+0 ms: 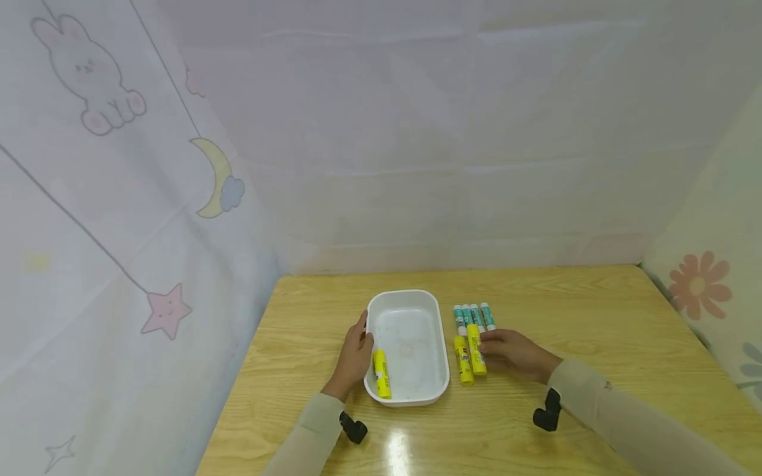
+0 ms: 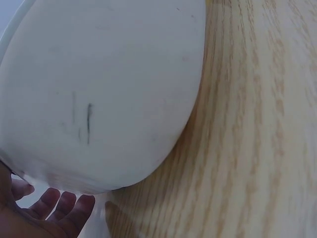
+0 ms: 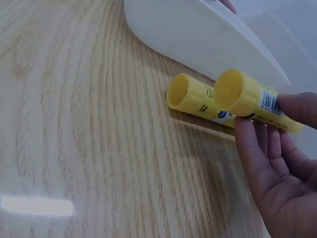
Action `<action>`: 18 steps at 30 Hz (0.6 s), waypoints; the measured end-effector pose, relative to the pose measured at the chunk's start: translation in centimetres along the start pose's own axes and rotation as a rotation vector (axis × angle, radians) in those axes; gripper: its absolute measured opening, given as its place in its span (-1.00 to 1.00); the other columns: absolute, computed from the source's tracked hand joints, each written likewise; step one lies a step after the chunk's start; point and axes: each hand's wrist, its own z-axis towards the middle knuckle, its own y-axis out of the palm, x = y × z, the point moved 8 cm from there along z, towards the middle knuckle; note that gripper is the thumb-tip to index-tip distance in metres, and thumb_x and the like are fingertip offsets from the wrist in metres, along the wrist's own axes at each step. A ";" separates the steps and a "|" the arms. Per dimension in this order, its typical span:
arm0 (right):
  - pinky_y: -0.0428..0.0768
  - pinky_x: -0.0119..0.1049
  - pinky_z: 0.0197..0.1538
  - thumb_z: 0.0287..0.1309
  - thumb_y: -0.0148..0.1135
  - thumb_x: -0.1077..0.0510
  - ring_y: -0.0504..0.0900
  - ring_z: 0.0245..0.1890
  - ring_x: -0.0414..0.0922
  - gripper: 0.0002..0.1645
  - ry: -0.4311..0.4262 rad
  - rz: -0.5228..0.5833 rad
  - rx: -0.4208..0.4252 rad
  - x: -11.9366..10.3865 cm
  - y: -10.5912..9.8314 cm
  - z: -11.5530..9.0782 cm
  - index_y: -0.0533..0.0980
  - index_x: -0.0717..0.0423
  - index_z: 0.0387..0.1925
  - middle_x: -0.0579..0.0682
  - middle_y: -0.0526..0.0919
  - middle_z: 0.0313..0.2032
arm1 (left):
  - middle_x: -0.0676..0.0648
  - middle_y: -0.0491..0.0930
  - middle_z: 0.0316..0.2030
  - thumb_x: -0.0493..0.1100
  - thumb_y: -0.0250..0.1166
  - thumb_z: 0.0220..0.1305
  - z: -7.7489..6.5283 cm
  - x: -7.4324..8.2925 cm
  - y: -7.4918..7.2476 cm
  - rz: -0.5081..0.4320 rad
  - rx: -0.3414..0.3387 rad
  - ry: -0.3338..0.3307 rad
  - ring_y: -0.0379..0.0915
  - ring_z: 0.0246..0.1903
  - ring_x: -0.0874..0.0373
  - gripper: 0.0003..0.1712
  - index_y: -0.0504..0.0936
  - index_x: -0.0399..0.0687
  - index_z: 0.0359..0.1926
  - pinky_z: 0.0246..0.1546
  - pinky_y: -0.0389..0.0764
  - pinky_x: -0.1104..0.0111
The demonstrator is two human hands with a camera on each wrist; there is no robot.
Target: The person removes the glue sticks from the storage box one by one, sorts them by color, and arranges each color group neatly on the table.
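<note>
My left hand (image 1: 354,360) grips the left rim of a white plastic tray (image 1: 413,340), its fingers along the outside wall in the left wrist view. Inside the tray, at the lower left, lies a yellow glue stick (image 1: 382,375). To the tray's right, my right hand (image 1: 514,354) pinches a second yellow glue stick (image 3: 265,103) between thumb and fingers, raised off the table in the right wrist view. A third yellow glue stick (image 1: 462,362) lies on the table between the held one and the tray.
Several small white-and-teal tubes (image 1: 467,317) lie side by side just beyond the yellow sticks. The wooden table (image 1: 595,317) ends at a cloth backdrop (image 1: 405,165) behind, with more printed cloth (image 1: 196,277) on the left.
</note>
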 end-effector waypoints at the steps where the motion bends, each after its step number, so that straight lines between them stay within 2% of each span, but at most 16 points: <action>1: 0.48 -0.04 0.21 0.33 0.19 -0.01 0.44 0.20 0.10 -0.21 0.002 -0.012 0.004 0.2 0.0 0.0 0.16 0.42 0.35 0.28 0.34 0.26 | -0.19 0.14 0.40 -0.16 -0.12 0.54 0.0 0.0 0.0 -0.002 0.001 0.001 0.24 0.29 -0.08 -0.35 -0.05 0.19 0.55 0.30 0.31 0.06; 9: 0.59 -0.09 0.08 0.34 0.18 0.10 0.55 0.07 0.04 -0.24 0.014 0.059 -0.049 1.4 0.5 0.4 0.11 0.44 0.36 0.29 0.38 0.19 | -0.19 0.14 0.40 -0.15 -0.11 0.54 0.1 0.1 0.0 0.006 0.006 0.007 0.25 0.29 -0.08 -0.36 -0.05 0.21 0.54 0.29 0.32 0.06; 18: 0.64 -0.13 0.00 0.33 0.19 0.14 0.61 -0.04 0.00 -0.34 0.068 0.021 0.037 1.7 0.6 0.5 0.23 0.43 0.29 0.24 0.48 0.08 | -0.19 0.12 0.40 -0.15 -0.12 0.55 0.0 -0.1 0.1 -0.006 -0.006 0.006 0.25 0.28 -0.08 -0.35 -0.07 0.22 0.54 0.28 0.34 0.06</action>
